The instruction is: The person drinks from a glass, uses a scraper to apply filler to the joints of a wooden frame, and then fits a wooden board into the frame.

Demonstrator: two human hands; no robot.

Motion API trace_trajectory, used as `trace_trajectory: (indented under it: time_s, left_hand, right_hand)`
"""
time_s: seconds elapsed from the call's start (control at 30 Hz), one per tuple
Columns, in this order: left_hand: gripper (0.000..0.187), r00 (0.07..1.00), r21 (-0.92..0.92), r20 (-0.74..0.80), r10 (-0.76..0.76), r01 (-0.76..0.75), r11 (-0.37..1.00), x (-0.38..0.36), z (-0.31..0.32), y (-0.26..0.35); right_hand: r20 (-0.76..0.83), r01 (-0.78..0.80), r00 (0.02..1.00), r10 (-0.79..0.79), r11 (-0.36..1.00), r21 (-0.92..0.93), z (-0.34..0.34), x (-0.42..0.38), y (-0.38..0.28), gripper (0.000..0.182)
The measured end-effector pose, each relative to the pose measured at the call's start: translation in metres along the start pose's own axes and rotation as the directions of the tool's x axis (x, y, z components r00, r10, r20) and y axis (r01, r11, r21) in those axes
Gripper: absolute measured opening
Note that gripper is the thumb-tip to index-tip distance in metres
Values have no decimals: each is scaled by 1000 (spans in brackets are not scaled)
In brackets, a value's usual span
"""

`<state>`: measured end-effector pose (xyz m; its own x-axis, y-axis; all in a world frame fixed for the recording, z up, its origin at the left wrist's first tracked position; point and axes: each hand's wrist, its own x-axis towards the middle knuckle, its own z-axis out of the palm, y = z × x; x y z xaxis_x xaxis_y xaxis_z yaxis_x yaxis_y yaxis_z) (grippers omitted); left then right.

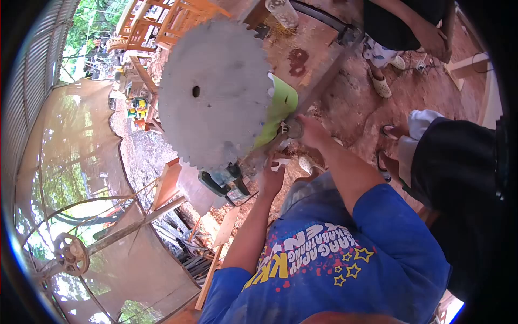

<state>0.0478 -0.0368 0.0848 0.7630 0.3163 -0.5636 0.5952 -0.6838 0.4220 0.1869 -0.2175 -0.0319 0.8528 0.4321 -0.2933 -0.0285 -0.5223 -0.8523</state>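
A large grey circular saw blade (216,97) with a toothed rim and a small centre hole stands in front of me. Behind its right edge is a bright green sheet (283,100). My right hand (309,131) is closed at a small round metal piece (293,128) on the edge of the wooden bench; its fingers are mostly hidden. Below the blade's lower right rim, my left hand (271,179) has its thumb and fingers apart, close to the bench edge, with nothing plainly held. A dark green power tool (224,183) sits just left of it.
A clear plastic container (282,13) stands on the bench (318,40) at the top. Other people stand at the right, one in dark clothing (453,156). Orange wooden chairs (189,21) are at the upper left, and a spoked wheel (71,254) is at the lower left.
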Motion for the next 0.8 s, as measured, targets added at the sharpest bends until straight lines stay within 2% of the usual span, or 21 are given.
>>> trace_trajectory:
  time_s: [0.03, 0.1, 0.13, 0.2, 0.27, 0.3, 0.37, 0.43, 0.53, 0.63, 0.73, 0.8]
  left_hand:
    - [67, 1000, 12, -14, -4, 4, 1000, 2, -2, -3]
    - [71, 977, 139, -133, 167, -148, 979, 12, 5, -11]
    - [74, 949, 211, -191, 250, -209, 955, 16, 7, -12]
    - [79, 938, 165, -185, 292, -263, 951, 14, -2, 15]
    - [83, 938, 121, -163, 305, -288, 950, 22, -4, 33]
    - [84, 946, 99, -144, 290, -278, 956, 27, -2, 37]
    - [85, 960, 99, -92, 266, -257, 961, 36, -5, 47]
    - [86, 970, 138, -39, 241, -234, 963, 38, -10, 57]
    - [87, 977, 182, 6, 215, -212, 960, 38, -16, 69]
    - [87, 870, 254, -122, 479, -439, 862, 50, -3, 48]
    - [88, 949, 177, 13, 315, -312, 933, 43, -9, 57]
    - [89, 952, 167, 33, 303, -304, 938, 39, -14, 63]
  right_hand:
    - [-3, 9, 1000, -9, 1000, -29, -2, 2, -3, 54]
    - [-26, -120, 992, 124, 985, 127, 21, 19, 25, 60]
    - [-17, -148, 988, 156, 960, 237, 32, 28, 39, 63]
    - [9, -173, 982, 191, 866, 469, 49, 41, 63, 70]
    - [-14, -63, 997, 77, 893, 445, 44, 39, 53, 75]
    - [-34, 54, 998, -46, 956, 289, 27, 27, 36, 76]
    - [-5, 121, 993, -122, 983, 135, 1, 16, 11, 76]
    - [68, 15, 997, -25, 988, 154, -11, 13, -7, 76]
    - [55, 33, 998, -40, 991, 131, -8, 19, -7, 83]
    - [14, 85, 996, -89, 982, 166, -9, 15, -10, 89]
    - [39, 39, 998, -46, 986, 162, -12, 14, -13, 88]
    - [23, 52, 998, -58, 981, 189, -12, 13, -15, 87]
